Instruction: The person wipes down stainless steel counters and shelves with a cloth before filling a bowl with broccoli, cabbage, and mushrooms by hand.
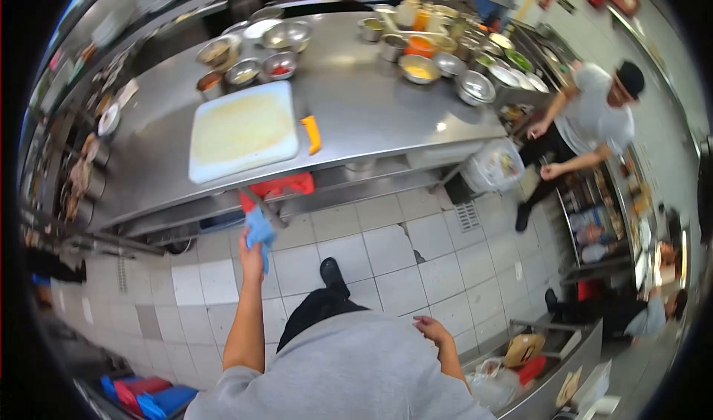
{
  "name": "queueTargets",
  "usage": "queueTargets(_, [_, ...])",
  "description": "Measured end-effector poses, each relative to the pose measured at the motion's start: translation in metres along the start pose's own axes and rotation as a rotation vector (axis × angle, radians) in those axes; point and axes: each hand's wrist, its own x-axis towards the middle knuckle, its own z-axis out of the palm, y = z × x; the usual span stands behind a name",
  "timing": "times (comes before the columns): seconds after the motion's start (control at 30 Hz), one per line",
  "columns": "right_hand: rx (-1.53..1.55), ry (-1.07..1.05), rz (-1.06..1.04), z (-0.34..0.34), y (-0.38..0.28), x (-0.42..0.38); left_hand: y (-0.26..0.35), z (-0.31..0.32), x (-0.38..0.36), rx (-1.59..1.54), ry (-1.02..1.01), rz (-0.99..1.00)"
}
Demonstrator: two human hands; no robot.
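Note:
My left hand [251, 258] is closed on a light blue cloth [260, 230], which hangs in front of the steel table's near edge. Just beyond the cloth, a red cloth [286, 186] shows under the table edge. My right hand [431, 329] is low at my right side, its fingers partly spread and holding nothing visible. On the steel table [356, 104] lies a white cutting board [243, 132] with a yellowish stained surface. A knife with an orange handle [311, 135] rests right of the board.
Metal bowls [287, 36] stand behind the board, and more bowls [420, 69] at the back right. A waste bin [494, 165] is at the table's right end. A person in a cap [594, 115] stands beside it. An open-topped steel unit [583, 353] is behind my right side.

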Motion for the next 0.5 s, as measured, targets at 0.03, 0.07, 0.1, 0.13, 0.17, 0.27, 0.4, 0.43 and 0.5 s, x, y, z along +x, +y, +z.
queueTargets(0.03, [-0.043, 0.027, -0.033, 0.002, -0.021, 0.014, 0.009, -0.004, 0.019, -0.023, 0.168, 0.059])
queueTargets(0.07, [-0.069, 0.003, -0.030, -0.002, -0.042, 0.027, 0.018, -0.006, 0.042, -0.045, 0.328, 0.124])
queueTargets(0.1, [0.000, 0.053, -0.024, -0.014, -0.057, 0.040, 0.029, -0.012, 0.066, -0.240, 0.417, 0.081])
queueTargets(0.13, [0.071, 0.108, -0.014, -0.028, -0.068, 0.052, 0.039, -0.023, 0.090, -0.436, 0.500, 0.037])
queueTargets(0.17, [0.114, 0.142, -0.019, -0.042, -0.077, 0.064, 0.047, -0.034, 0.112, -0.477, 0.497, 0.056])
queueTargets(0.27, [0.173, 0.197, -0.037, -0.075, -0.104, 0.076, 0.031, -0.059, 0.181, -0.502, 0.572, 0.009])
queueTargets(0.4, [0.099, 0.246, 0.067, -0.095, -0.130, 0.100, 0.020, 0.015, 0.204, -0.446, 0.603, 0.021])
queueTargets(0.43, [0.072, 0.214, 0.086, -0.097, -0.136, 0.106, 0.028, 0.047, 0.186, -0.462, 0.542, 0.041])
queueTargets(0.5, [0.040, 0.165, 0.097, -0.095, -0.149, 0.119, 0.008, 0.100, 0.160, -0.576, 0.432, -0.015])
